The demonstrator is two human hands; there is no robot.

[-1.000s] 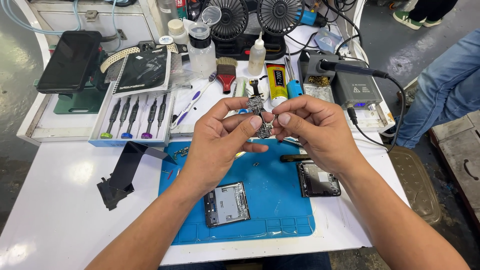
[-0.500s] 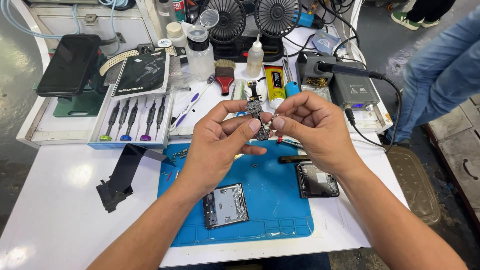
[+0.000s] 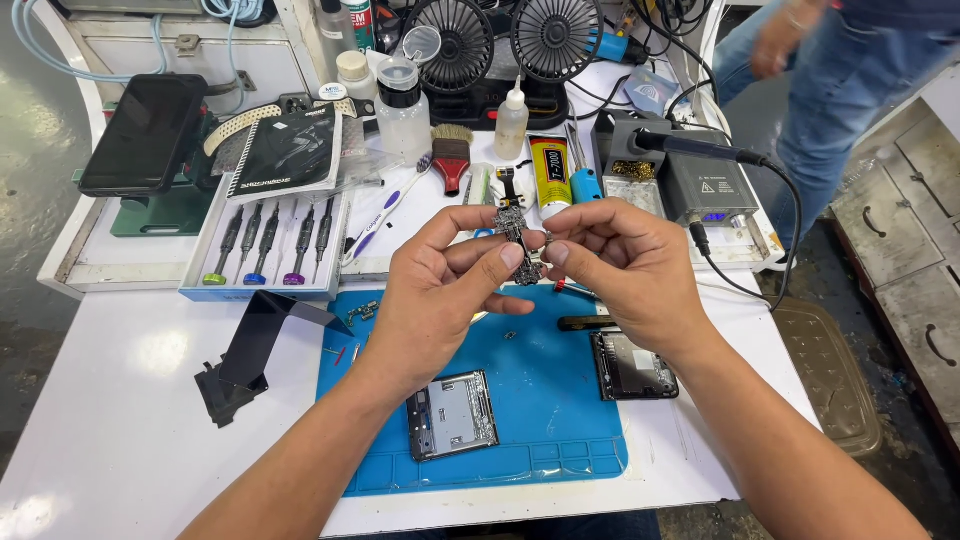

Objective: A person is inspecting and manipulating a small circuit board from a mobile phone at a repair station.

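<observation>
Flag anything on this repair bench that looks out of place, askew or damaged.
Small screws lie loose at the blue mat's left edge. A black bent panel sits askew, half off the mat. Both hands, left and right, pinch a bare circuit board; no damage is visible on it.

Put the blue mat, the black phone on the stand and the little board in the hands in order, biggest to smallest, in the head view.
1. Blue mat
2. Black phone
3. Board, held by both hands

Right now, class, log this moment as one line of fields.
left hand: holds circuit board | right hand: pinches same board | below: blue mat, phone frame | behind: screwdriver set
</observation>
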